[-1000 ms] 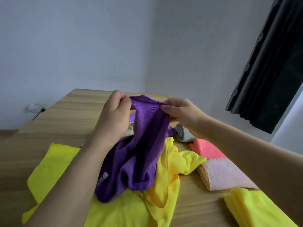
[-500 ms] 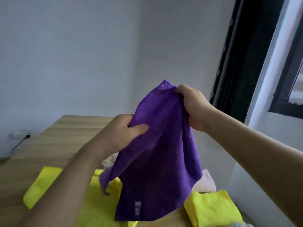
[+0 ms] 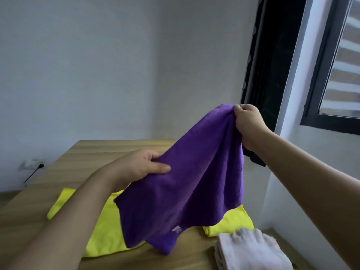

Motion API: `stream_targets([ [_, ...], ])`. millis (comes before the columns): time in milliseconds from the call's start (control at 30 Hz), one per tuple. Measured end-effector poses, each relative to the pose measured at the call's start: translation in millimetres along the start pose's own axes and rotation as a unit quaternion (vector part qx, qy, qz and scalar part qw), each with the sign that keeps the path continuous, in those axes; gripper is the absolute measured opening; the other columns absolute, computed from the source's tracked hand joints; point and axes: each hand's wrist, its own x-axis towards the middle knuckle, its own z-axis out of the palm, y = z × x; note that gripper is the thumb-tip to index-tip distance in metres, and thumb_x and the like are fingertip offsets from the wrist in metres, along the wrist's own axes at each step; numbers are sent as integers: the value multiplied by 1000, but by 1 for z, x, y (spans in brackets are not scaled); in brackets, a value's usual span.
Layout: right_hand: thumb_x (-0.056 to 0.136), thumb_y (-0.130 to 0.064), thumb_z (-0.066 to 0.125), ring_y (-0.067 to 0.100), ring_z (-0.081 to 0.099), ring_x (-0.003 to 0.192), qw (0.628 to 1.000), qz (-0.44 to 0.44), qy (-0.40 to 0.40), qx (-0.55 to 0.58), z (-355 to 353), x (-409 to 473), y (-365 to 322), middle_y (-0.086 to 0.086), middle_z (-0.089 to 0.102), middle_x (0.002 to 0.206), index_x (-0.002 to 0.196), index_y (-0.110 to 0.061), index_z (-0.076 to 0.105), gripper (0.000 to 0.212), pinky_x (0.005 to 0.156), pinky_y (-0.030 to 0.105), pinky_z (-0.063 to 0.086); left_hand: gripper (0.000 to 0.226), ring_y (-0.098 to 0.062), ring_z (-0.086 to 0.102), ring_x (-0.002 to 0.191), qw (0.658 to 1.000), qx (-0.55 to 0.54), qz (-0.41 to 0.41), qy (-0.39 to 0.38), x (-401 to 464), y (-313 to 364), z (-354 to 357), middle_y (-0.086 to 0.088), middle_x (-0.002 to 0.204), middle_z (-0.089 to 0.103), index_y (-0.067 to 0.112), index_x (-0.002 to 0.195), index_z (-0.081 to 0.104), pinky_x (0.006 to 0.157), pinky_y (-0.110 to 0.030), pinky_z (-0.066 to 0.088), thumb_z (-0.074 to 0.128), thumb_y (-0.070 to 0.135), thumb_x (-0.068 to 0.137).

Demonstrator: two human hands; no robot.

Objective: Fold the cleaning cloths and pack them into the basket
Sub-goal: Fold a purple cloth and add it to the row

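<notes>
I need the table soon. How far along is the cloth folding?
Done: a folded yellow cloth and a folded pale stack lie at the right of the table. In hand: the left hand and right hand hold up the purple cloth, still unfolded. Left: folding it and the spread yellow cloth, then packing; no basket is in view.

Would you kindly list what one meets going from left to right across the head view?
wall socket → spread yellow cloth → left hand → purple cloth → right hand → window
</notes>
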Motion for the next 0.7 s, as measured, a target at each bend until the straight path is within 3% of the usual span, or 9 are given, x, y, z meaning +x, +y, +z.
stream_targets([
  [100, 92, -9, 37, 11, 39, 58, 1000, -2, 17, -5, -12, -4, 13, -3, 44, 70, 87, -18, 54, 19, 47, 24, 33, 20, -25, 66, 91, 996, 63, -59, -7, -10, -12, 1, -15, 113, 70, 10, 109, 67, 68, -28, 51, 64, 12, 89],
  [200, 83, 1, 31, 12, 44, 59, 999, -21, 15, -30, -11, -18, 25, -3, 52, 80, 93, -25, 53, 36, 42, 22, 34, 29, -25, 62, 92, 996, -71, -21, 39, -6, -12, 0, -19, 115, 67, 8, 108, 61, 75, -31, 52, 66, 5, 80],
  [300, 71, 8, 27, 15, 41, 56, 998, -29, -26, -51, 6, -36, 35, 0, 51, 68, 70, -21, 58, 42, 48, 22, 30, 30, -14, 62, 86, 984, -131, 72, 93, 1, 4, -8, -9, 107, 63, 20, 108, 59, 79, -22, 49, 61, 2, 84],
  [433, 80, 9, 32, 15, 51, 65, 994, 58, -83, 35, 29, -59, 52, 3, 60, 73, 71, -20, 66, 46, 56, 20, 41, 35, -13, 58, 60, 969, -219, 71, 89, -2, 16, 3, -6, 77, 63, 14, 105, 65, 56, -21, 50, 39, -5, 91],
  [500, 87, 4, 42, 14, 55, 70, 986, 82, -104, 102, 38, -71, 69, 4, 65, 78, 77, -18, 70, 38, 65, 21, 45, 42, -19, 65, 62, 976, -196, 56, 76, -1, 9, 14, -11, 79, 67, 6, 100, 63, 56, -24, 56, 29, -12, 84],
  [567, 90, -5, 55, 10, 59, 72, 983, 72, -114, 121, 45, -86, 92, 0, 69, 80, 81, -18, 73, 24, 67, 22, 49, 41, -25, 67, 69, 983, -129, 49, 120, 6, -5, 23, -18, 84, 69, 4, 99, 61, 60, -29, 58, 29, -15, 83],
  [633, 90, -8, 58, 5, 62, 78, 988, 50, -113, 96, 49, -103, 120, -5, 71, 87, 87, -21, 74, 21, 76, 21, 51, 29, -23, 65, 64, 979, -51, 46, 194, 15, -26, 33, -15, 77, 69, 7, 91, 63, 56, -26, 55, 41, -11, 88],
  [700, 89, -2, 53, -3, 60, 78, 992, 34, -111, 54, 53, -120, 149, -11, 69, 90, 95, -23, 73, 30, 74, 15, 48, 18, -16, 58, 56, 970, 22, 55, 235, 27, -58, 43, -7, 64, 65, 13, 77, 65, 54, -26, 48, 56, 3, 88],
])
